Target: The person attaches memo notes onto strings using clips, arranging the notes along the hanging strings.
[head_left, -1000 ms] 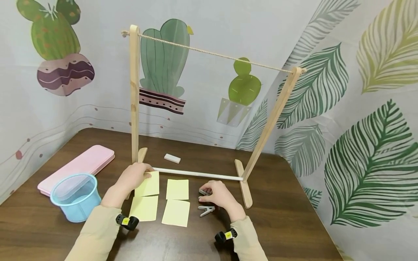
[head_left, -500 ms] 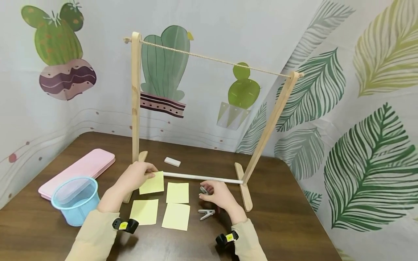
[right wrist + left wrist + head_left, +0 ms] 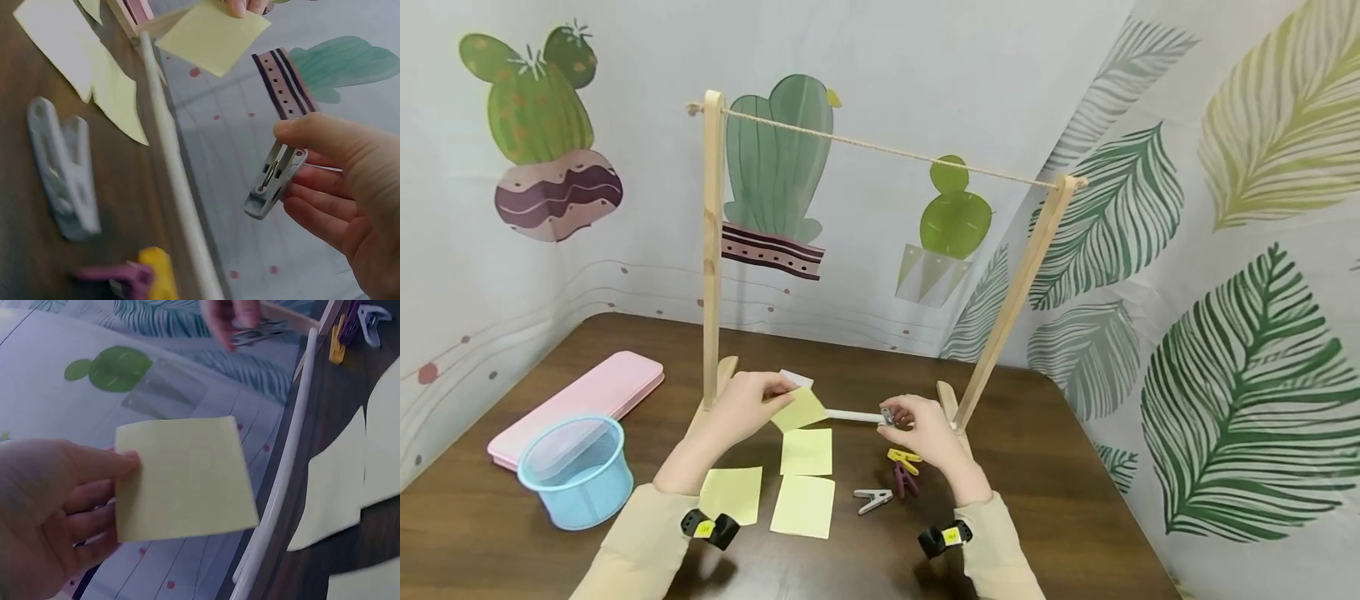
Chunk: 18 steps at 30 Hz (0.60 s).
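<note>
Between thumb and fingers my left hand point(image 3: 748, 407) pinches a yellow sticky note point(image 3: 181, 478) by its edge, raised off the table. My right hand point(image 3: 925, 427) pinches a grey clothespin point(image 3: 275, 178) by its handle end, also in the air. Three more sticky notes lie flat on the table, one of them point(image 3: 806, 452) just below the lifted note. Near my right hand lie another grey clothespin point(image 3: 873, 500), a purple clothespin point(image 3: 906, 479) and a yellow clothespin point(image 3: 904, 456).
A wooden frame stands behind the hands, with a rope point(image 3: 880, 148) strung between its posts and a white bar point(image 3: 853, 416) low down. A white block point(image 3: 797, 379) lies behind. At left are a blue mesh basket point(image 3: 580, 492) and a pink case point(image 3: 587, 400).
My left hand has lifted the upper left sticky note and carried it right. My right hand has raised the grey clothespin up and right, uncovering the yellow and purple ones.
</note>
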### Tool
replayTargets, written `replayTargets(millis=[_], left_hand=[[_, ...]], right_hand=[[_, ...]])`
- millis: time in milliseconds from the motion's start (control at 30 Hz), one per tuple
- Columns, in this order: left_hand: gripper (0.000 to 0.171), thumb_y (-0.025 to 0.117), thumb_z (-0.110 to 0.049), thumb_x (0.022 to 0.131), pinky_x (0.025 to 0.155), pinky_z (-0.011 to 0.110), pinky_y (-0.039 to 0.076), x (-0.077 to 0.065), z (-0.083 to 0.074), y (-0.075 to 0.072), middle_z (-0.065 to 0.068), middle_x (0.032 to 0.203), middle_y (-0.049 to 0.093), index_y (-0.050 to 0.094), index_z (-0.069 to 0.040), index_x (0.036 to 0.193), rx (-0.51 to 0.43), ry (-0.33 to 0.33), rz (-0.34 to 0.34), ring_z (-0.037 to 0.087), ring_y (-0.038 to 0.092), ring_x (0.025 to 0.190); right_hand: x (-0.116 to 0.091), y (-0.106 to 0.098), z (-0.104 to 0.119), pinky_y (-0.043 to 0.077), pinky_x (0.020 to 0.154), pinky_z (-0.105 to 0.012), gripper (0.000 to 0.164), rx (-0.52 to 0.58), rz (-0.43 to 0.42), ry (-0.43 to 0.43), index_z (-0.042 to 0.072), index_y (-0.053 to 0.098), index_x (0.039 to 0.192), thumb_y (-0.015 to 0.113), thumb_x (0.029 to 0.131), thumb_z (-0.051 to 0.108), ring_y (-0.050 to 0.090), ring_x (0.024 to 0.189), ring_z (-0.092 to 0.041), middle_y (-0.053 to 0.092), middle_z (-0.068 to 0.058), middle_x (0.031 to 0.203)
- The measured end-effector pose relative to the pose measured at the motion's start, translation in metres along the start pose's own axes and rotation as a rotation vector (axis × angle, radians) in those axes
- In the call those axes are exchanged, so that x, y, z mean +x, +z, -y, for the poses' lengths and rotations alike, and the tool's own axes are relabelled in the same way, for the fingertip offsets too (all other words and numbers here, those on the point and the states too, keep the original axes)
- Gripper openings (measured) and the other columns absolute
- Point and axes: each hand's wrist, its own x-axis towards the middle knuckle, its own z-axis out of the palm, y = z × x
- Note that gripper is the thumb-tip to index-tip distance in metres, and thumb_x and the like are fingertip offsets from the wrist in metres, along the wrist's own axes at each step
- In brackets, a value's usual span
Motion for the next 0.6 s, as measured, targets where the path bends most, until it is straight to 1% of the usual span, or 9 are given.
replayTargets(millis=[100, 300, 433, 533, 600], left_hand=[[0.008, 0.072, -0.01, 0.087, 0.069, 0.034, 0.055, 0.01, -0.007, 0.008, 0.004, 0.086, 0.076, 0.075, -0.007, 0.094, -0.03, 0.019, -0.036, 0.017, 0.07, 0.075], [0.011, 0.071, -0.013, 0.09, 0.065, 0.028, 0.054, 0.035, -0.018, 0.021, 0.004, 0.088, 0.076, 0.075, -0.007, 0.098, -0.121, 0.03, -0.057, 0.013, 0.068, 0.073], [0.013, 0.07, -0.013, 0.09, 0.069, 0.031, 0.056, 0.052, -0.024, 0.03, 0.006, 0.091, 0.076, 0.075, -0.006, 0.099, -0.174, 0.05, -0.072, 0.016, 0.07, 0.076], [0.013, 0.071, -0.014, 0.09, 0.072, 0.035, 0.057, 0.064, -0.029, 0.038, 0.007, 0.092, 0.076, 0.075, -0.006, 0.099, -0.2, 0.063, -0.075, 0.018, 0.072, 0.079], [0.014, 0.071, -0.015, 0.09, 0.073, 0.036, 0.058, 0.072, -0.033, 0.042, 0.007, 0.092, 0.076, 0.075, -0.006, 0.099, -0.219, 0.059, -0.075, 0.019, 0.072, 0.08]], right_hand=[[0.003, -0.019, 0.002, 0.057, 0.074, -0.029, 0.027, 0.005, -0.026, 0.001, 0.002, 0.069, 0.107, 0.076, 0.084, 0.013, 0.067, 0.08, -0.019, 0.07, -0.008, 0.091], [0.009, -0.055, 0.005, 0.057, 0.078, -0.034, 0.029, 0.004, -0.077, 0.018, 0.002, 0.068, 0.109, 0.077, 0.083, 0.012, 0.068, 0.082, -0.019, 0.071, -0.009, 0.093], [0.013, -0.078, 0.003, 0.057, 0.081, -0.038, 0.033, 0.003, -0.103, 0.011, -0.002, 0.066, 0.113, 0.077, 0.084, 0.011, 0.069, 0.085, -0.024, 0.071, -0.012, 0.094], [0.017, -0.093, 0.001, 0.057, 0.081, -0.039, 0.035, -0.031, -0.133, -0.014, -0.003, 0.065, 0.114, 0.076, 0.084, 0.009, 0.07, 0.087, -0.027, 0.071, -0.015, 0.096], [0.019, -0.102, 0.002, 0.057, 0.081, -0.04, 0.035, -0.041, -0.158, -0.022, -0.004, 0.065, 0.115, 0.076, 0.083, 0.008, 0.07, 0.087, -0.029, 0.071, -0.016, 0.097]])
